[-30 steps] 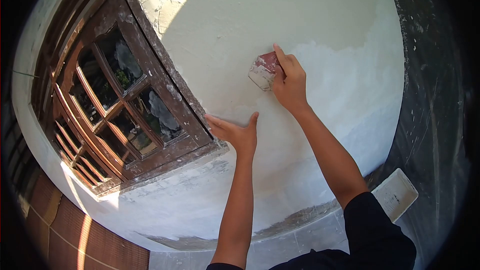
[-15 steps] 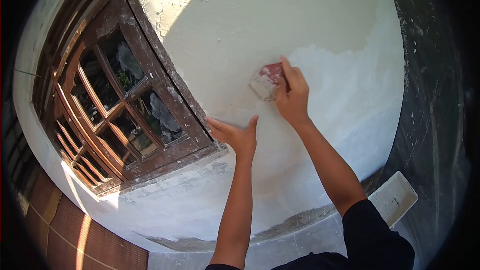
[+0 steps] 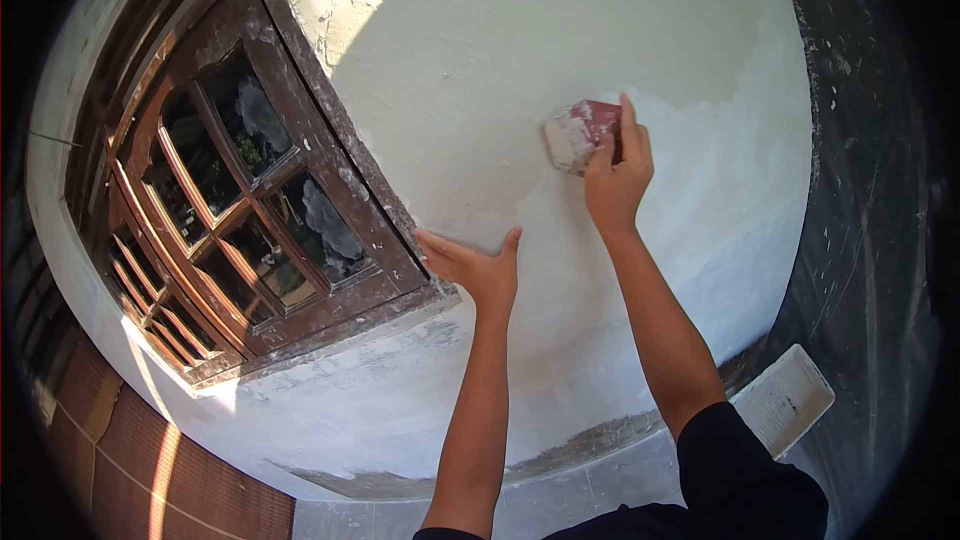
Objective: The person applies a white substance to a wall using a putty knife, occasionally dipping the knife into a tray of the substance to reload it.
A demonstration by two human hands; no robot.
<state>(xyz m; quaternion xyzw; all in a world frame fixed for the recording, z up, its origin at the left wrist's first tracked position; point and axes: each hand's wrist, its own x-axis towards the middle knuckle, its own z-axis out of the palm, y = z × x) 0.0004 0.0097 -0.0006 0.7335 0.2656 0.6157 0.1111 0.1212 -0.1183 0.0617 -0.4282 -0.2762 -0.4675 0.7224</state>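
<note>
My right hand is closed around a wide paintbrush with a dark red body smeared with white and a pale end that points left. The paintbrush is against the wall, whose upper part looks damp grey-beige and whose right part is whiter. Lower and to the left, my left hand rests on the wall with thumb and fingers spread, holding nothing. Its fingertips reach the edge of the brown window frame.
A paint-spattered wooden window with glass panes fills the left side. At lower right, a white paint tray lies on the floor beside a dark, scratched surface. Grey floor tiles run along the wall's base.
My right hand has moved the paintbrush to the right and slightly up along the wall. My left hand has stayed nearly in place.
</note>
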